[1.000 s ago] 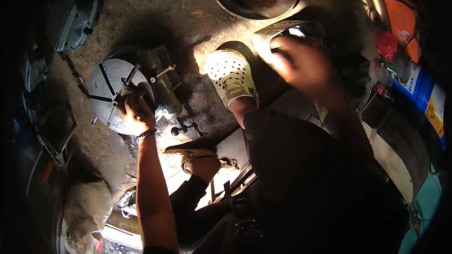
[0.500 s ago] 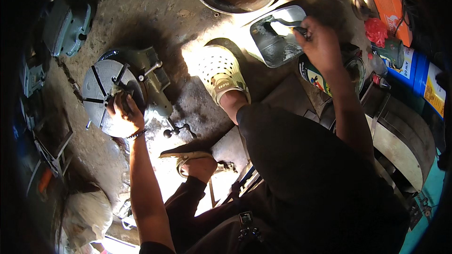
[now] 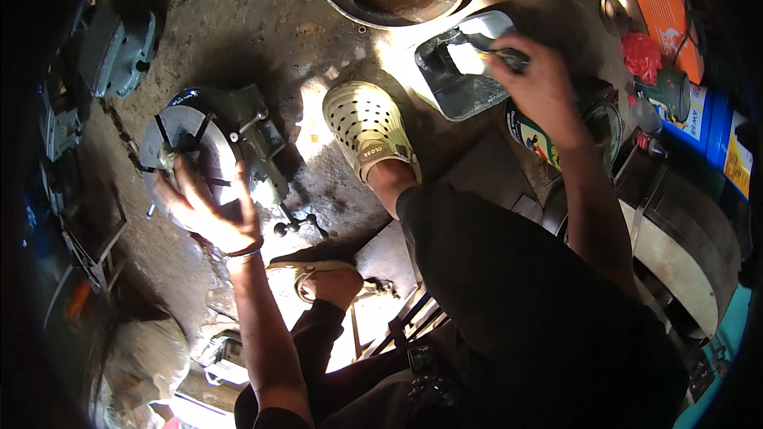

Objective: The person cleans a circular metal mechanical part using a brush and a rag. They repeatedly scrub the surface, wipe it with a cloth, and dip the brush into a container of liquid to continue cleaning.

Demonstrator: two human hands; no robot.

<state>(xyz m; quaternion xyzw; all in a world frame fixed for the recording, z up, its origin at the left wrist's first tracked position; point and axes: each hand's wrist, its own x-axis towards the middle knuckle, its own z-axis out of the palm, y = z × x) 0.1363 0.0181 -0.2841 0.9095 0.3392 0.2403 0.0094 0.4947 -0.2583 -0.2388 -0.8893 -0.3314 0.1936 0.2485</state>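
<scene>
My left hand [image 3: 211, 200] lies over a round, slotted metal disc [image 3: 214, 139], thumb spread apart from the fingers. A small, pale crumpled rag [image 3: 168, 157] shows at its fingertips, pressed on the disc's face. The disc belongs to a dark machine fixture [image 3: 256, 115] with a ball-ended crank handle [image 3: 296, 225]. My right hand [image 3: 540, 83] is closed around a dark-handled paintbrush [image 3: 510, 58], held over a rectangular tray [image 3: 442, 95] coated with dark grey paint. The brush's far end is lost in glare.
A large round metal pan [image 3: 350, 12] lies beyond the tray. Cans [image 3: 531, 137], an orange machine [image 3: 661, 20] and a blue container [image 3: 710, 131] crowd the right. A grey-green metal vise [image 3: 119, 56] stands far left. My shod foot [image 3: 368, 115] is between disc and tray.
My left hand has spread its fingers, and the rag has shifted left across the disc. My right hand has moved slightly left and down with the brush over the tray.
</scene>
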